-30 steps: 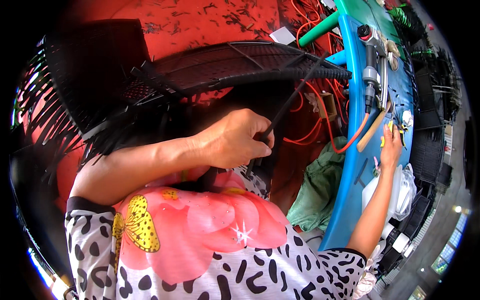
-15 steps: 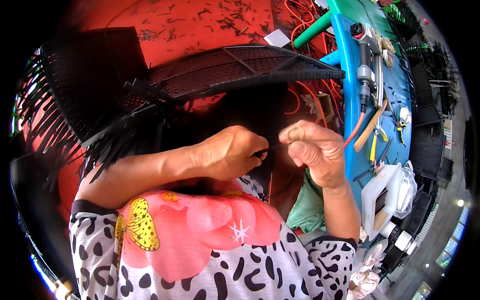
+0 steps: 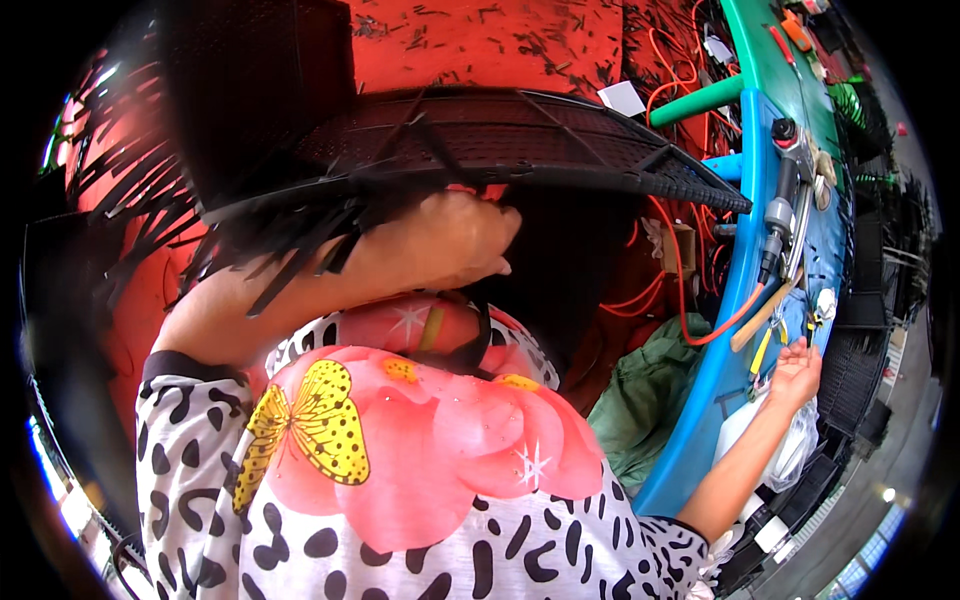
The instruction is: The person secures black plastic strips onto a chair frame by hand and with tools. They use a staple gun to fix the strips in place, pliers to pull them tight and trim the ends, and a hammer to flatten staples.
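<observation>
Curled into a fist, my left hand (image 3: 462,238) is just below the near edge of a black woven panel (image 3: 500,125). Its fingers point away and down, so what they hold is hidden. Loose black strips (image 3: 320,255) hang across my left forearm. My right arm stretches out over the blue table (image 3: 712,400) at the right. My right hand (image 3: 793,375) has its fingers partly extended, tips at the lower end of small dark-handled pliers (image 3: 812,322). Yellow-handled pliers (image 3: 765,345) lie just left of these fingertips.
A power tool with a grey body (image 3: 783,205) and a wooden-handled tool (image 3: 758,318) lie on the blue table. An orange-red hose (image 3: 690,335) loops beside it. Green cloth (image 3: 645,400) bunches below. Black scraps (image 3: 480,45) litter the red floor, and a small carton (image 3: 680,248) stands there.
My hands, close together before with a thin black strip between them, have parted. The right has reached out to the tools on the blue table; the left has drawn toward the panel. The view has shifted.
</observation>
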Motion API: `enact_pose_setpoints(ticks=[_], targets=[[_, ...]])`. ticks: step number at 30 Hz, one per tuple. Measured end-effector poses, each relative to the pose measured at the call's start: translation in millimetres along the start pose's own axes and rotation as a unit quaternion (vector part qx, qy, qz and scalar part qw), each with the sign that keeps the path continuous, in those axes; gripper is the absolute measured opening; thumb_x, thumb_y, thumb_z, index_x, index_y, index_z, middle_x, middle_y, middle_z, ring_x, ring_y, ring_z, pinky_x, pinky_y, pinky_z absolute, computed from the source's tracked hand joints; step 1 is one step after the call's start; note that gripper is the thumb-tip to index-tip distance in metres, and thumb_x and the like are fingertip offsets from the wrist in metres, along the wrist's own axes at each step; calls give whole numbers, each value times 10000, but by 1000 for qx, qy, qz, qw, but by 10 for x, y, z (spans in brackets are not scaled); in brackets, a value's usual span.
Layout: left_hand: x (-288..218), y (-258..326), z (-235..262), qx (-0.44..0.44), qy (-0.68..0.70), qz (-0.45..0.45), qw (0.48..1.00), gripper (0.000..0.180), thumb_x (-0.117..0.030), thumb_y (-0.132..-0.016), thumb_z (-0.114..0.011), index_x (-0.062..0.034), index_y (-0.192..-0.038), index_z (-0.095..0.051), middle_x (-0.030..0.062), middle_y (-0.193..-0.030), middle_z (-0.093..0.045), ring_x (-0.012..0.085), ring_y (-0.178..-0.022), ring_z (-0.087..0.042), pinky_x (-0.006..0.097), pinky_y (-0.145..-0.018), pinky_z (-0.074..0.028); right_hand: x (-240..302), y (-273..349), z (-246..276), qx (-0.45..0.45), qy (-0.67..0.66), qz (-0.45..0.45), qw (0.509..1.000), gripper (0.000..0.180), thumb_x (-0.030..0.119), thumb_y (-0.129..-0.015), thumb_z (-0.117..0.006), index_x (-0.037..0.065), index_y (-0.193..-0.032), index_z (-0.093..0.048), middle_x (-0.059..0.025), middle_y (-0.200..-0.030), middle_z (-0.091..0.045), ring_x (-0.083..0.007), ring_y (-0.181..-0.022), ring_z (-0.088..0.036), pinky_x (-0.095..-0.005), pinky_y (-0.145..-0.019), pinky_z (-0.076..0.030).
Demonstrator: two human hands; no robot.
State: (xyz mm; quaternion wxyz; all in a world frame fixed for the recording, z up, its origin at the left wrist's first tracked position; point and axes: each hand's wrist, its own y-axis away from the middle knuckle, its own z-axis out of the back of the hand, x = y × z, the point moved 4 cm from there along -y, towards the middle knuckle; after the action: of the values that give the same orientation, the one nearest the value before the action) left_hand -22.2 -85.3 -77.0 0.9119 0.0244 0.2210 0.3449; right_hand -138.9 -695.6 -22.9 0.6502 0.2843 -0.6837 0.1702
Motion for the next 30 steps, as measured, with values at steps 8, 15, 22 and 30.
enact_pose_setpoints(ticks=[8,15,22,30], targets=[[-28,50,-363,-56,-68,-55,995,488,-378,-885,-693,-35,-1218,-599,176,-904,-694,360,-849,-684,475,-808,-522,-451,2621,-3526,521,286,512,621,474,164,-770,-832,41,-1197,-669,-151,-1181,-655,-362,-1127,-613,-469,-1006,-483],[-18,-18,-392,-92,-210,-118,966,185,-223,-786,-653,-85,-892,-717,109,-827,-675,269,-791,-672,432,-737,-511,-811,2916,-4335,561,199,541,594,273,165,-791,-791,13,-967,-647,-135,-971,-653,-339,-908,-650,-404,-783,-555],[26,-46,91,-222,-187,-57,955,191,-174,-704,-633,-38,-830,-680,114,-842,-633,266,-748,-658,375,-644,-547,-799,2559,-4550,634,166,360,664,254,211,-1020,-648,-10,-896,-648,-46,-830,-624,-119,-727,-540,-277,-663,-462],[-75,-65,685,-446,-142,-241,850,155,-216,-667,-621,-75,-686,-560,82,-784,-507,265,-778,-569,410,-760,-505,-613,2390,-5205,565,211,379,702,412,343,-1029,-625,-15,-831,-665,-20,-630,-547,-80,-632,-452,-300,-603,-425]])
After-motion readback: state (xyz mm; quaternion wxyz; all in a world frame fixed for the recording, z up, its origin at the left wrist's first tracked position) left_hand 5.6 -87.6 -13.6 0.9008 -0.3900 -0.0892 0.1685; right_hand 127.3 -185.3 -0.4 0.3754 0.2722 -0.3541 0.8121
